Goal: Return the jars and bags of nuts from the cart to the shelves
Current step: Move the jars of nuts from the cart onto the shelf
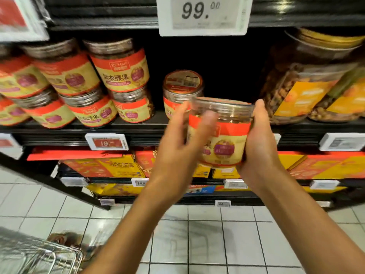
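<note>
I hold a clear jar of nuts (223,133) with a red and yellow label in front of the black shelf (138,133). My right hand (258,143) wraps its right side. My left hand (183,139) is blurred against its left side, fingers curled over the label. Just behind stands one matching jar (181,86) alone on the shelf, with dark free room to its right. Several matching jars (118,68) are stacked in two layers at the left. The wire cart (39,256) shows at the bottom left with brown bags (63,239) in it.
Big jars with gold lids and orange labels (308,82) fill the shelf's right end. A large 99.00 price tag (203,14) hangs from the shelf above. Boxed goods (110,167) sit on lower shelves. White tiled floor (207,234) lies below.
</note>
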The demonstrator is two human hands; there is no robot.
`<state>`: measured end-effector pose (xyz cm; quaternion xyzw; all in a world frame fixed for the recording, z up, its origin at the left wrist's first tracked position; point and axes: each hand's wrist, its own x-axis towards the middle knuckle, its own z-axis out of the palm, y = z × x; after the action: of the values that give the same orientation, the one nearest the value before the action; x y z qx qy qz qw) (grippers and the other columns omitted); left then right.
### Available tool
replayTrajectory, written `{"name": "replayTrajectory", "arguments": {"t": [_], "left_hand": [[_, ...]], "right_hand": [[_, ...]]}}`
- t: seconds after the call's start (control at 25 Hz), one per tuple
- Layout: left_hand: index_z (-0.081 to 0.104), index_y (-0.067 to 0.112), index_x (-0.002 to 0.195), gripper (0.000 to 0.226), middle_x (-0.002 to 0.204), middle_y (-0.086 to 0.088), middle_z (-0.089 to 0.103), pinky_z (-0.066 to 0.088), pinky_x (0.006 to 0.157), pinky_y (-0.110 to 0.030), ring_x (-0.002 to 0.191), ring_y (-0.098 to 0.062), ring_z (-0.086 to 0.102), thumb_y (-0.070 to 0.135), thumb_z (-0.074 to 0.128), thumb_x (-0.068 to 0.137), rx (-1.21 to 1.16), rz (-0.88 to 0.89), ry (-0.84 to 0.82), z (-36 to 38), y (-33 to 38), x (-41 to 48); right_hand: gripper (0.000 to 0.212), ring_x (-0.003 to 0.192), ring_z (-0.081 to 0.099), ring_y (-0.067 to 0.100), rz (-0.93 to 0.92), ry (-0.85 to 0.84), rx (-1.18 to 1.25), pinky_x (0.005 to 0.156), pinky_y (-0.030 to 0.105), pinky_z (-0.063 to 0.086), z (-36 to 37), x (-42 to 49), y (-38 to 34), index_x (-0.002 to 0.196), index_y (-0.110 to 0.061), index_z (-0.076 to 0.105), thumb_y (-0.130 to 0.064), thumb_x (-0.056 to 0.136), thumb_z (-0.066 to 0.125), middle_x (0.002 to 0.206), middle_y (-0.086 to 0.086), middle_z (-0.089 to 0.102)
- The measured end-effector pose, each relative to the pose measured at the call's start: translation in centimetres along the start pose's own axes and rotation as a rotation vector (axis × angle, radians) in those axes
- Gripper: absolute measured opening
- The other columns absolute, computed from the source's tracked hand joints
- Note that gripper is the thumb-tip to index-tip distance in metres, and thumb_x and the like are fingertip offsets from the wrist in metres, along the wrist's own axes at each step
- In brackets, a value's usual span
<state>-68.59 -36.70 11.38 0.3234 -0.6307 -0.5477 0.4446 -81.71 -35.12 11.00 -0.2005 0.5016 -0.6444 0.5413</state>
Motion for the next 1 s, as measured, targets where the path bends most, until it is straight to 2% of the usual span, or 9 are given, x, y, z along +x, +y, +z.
{"name": "replayTrajectory", "arguments": {"t": [0.12,0.28,0.36,0.44,0.56,0.64,0.76,0.84,1.0], "left_hand": [[0.047,0.028,0.119,0.06,0.098,0.015,0.068,0.053,0.068,-0.017,0.09,-0.002,0.067,0.04,0.075,0.067,0.072,0.065,0.05,1.4,0.6,0.7],[0.047,0.013,0.124,0.071,0.1,0.005,0.068,0.053,0.067,-0.019,0.088,-0.007,0.068,0.046,0.068,0.065,0.0,0.111,0.251,0.3,0.8,0.8],[0.045,0.013,0.127,0.081,0.107,0.002,0.066,0.055,0.073,-0.024,0.094,-0.009,0.066,0.052,0.069,0.06,0.045,0.135,0.349,0.2,1.3,1.5],[0.042,0.011,0.129,0.086,0.115,0.0,0.063,0.053,0.087,-0.031,0.103,-0.011,0.063,0.055,0.069,0.06,0.115,0.181,0.41,0.2,1.5,2.5],[0.038,0.007,0.132,0.073,0.12,0.004,0.057,0.045,0.093,-0.018,0.108,-0.001,0.056,0.054,0.051,0.078,0.064,0.293,0.359,-0.4,1.3,4.7],[0.039,0.007,0.133,0.063,0.124,0.006,0.054,0.04,0.098,-0.018,0.113,0.003,0.052,0.05,0.033,0.088,-0.045,0.32,0.29,-1.4,1.1,7.0],[0.04,0.015,0.138,0.069,0.141,-0.001,0.047,0.035,0.107,-0.028,0.124,-0.007,0.048,0.056,0.024,0.085,-0.171,0.239,0.219,-3.1,0.8,9.8],[0.04,0.014,0.14,0.072,0.144,-0.004,0.044,0.033,0.11,-0.035,0.13,-0.015,0.045,0.061,0.019,0.089,-0.071,0.139,0.2,-3.6,-0.1,10.4],[0.026,0.01,0.147,0.073,0.153,-0.003,0.026,0.02,0.117,-0.031,0.14,-0.011,0.029,0.059,0.013,0.094,-0.064,0.04,0.179,-4.1,-3.0,9.2]], "right_hand": [[0.063,0.088,0.071,0.013,-0.035,-0.097,-0.074,0.071,0.029,0.058,1.4,-0.2,-0.7,0.088,-0.031,0.074,-0.063,0.092,0.02,0.092,-0.003,0.075],[0.059,0.101,0.066,0.013,-0.263,0.004,-0.198,0.093,0.033,0.049,0.5,-1.7,-1.3,0.101,-0.022,0.069,-0.051,0.098,0.018,0.103,0.0,0.073],[0.052,0.102,0.066,0.011,-0.406,-0.022,-0.166,0.091,0.026,0.051,0.1,-3.1,-0.9,0.095,-0.021,0.069,-0.045,0.097,0.023,0.101,-0.001,0.073],[0.051,0.112,0.06,0.007,-0.437,-0.166,-0.176,0.099,0.024,0.046,0.4,-3.5,-0.7,0.106,-0.02,0.066,-0.045,0.091,0.025,0.113,-0.004,0.07],[0.058,0.123,0.05,0.0,-0.454,-0.236,-0.218,0.106,0.021,0.037,1.4,-0.7,-1.0,0.13,-0.014,0.052,-0.048,0.09,0.027,0.134,-0.004,0.056],[0.056,0.123,0.047,-0.001,-0.483,-0.251,-0.253,0.105,0.016,0.036,2.0,1.8,-1.4,0.137,-0.009,0.043,-0.044,0.098,0.025,0.141,-0.001,0.049],[0.056,0.115,0.05,-0.003,-0.478,-0.28,-0.262,0.098,0.012,0.039,2.2,5.1,-1.6,0.138,-0.007,0.041,-0.042,0.1,0.021,0.142,0.001,0.048],[0.056,0.114,0.048,-0.004,-0.452,-0.288,-0.268,0.097,0.013,0.036,2.1,6.4,-1.7,0.14,-0.01,0.039,-0.044,0.1,0.02,0.144,-0.001,0.046],[0.061,0.12,0.043,-0.005,-0.475,-0.223,-0.469,0.103,0.019,0.03,1.0,7.2,-1.1,0.14,-0.02,0.039,-0.056,0.095,0.018,0.141,-0.014,0.045]]}}
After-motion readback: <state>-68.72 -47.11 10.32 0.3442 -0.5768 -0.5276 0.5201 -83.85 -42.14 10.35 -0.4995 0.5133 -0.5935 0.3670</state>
